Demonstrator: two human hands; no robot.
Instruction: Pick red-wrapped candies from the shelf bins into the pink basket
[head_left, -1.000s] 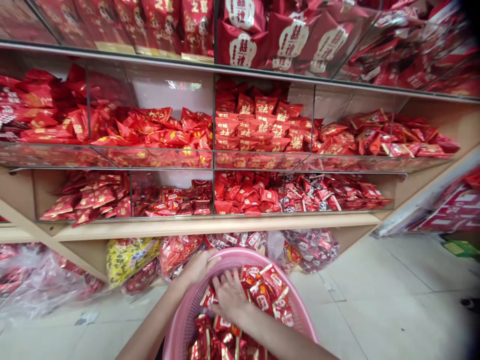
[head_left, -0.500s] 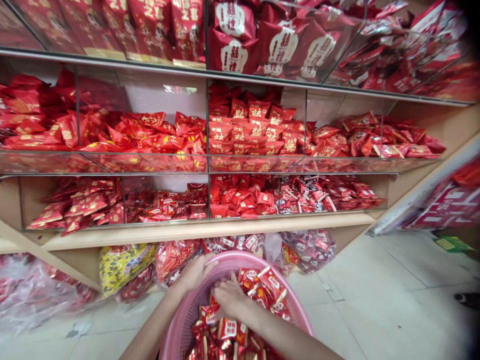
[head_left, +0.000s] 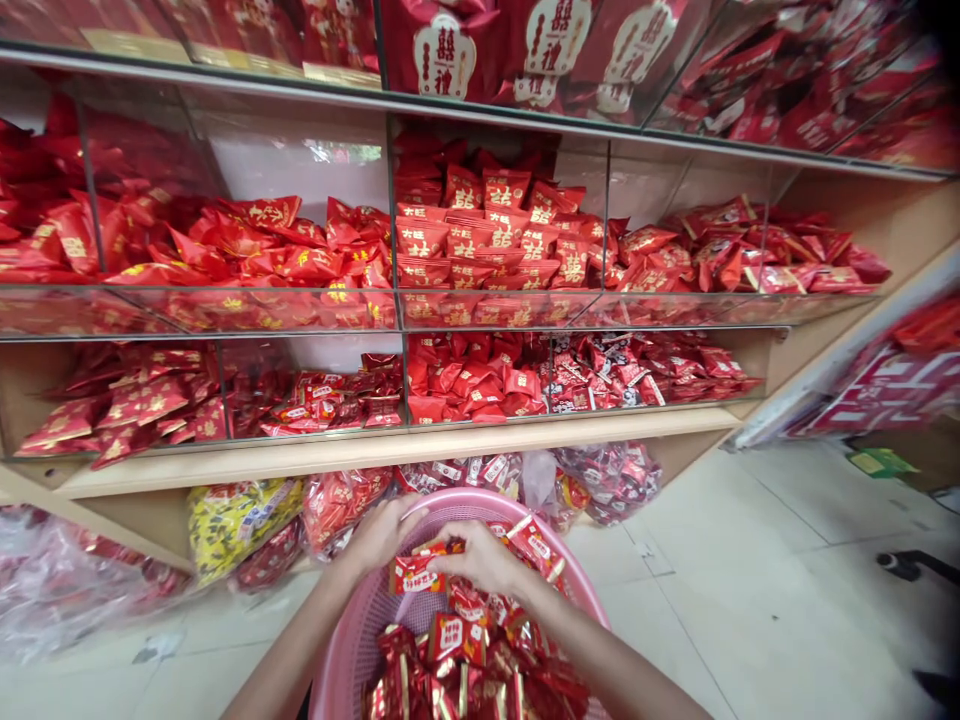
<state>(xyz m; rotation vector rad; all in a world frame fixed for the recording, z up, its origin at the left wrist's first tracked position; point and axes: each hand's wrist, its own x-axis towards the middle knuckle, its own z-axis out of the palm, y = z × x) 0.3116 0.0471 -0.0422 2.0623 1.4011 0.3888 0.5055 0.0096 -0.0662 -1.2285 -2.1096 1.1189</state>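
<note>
A pink plastic basket (head_left: 581,570) with meshed sides stands in front of me, heaped with small red and gold packets (head_left: 457,640). My left hand (head_left: 384,535) grips its far-left rim, fingers curled over the edge. Inside the basket, my right hand (head_left: 480,558) pinches a small red packet (head_left: 417,575) with white lettering between thumb and fingers. It is raised just above the others, near the left inner wall.
Ahead, a wooden shelf unit (head_left: 300,460) has clear-fronted bins of red packets (head_left: 495,235). Below the lowest shelf lie a yellow bag (head_left: 236,525) and plastic bags of red packets (head_left: 345,505). Pale floor tiles (head_left: 720,600) extend to the right.
My right hand has risen from the pile and shifted slightly, with a red packet now in its fingers. My left hand stays at the rim. The view has tilted slightly.
</note>
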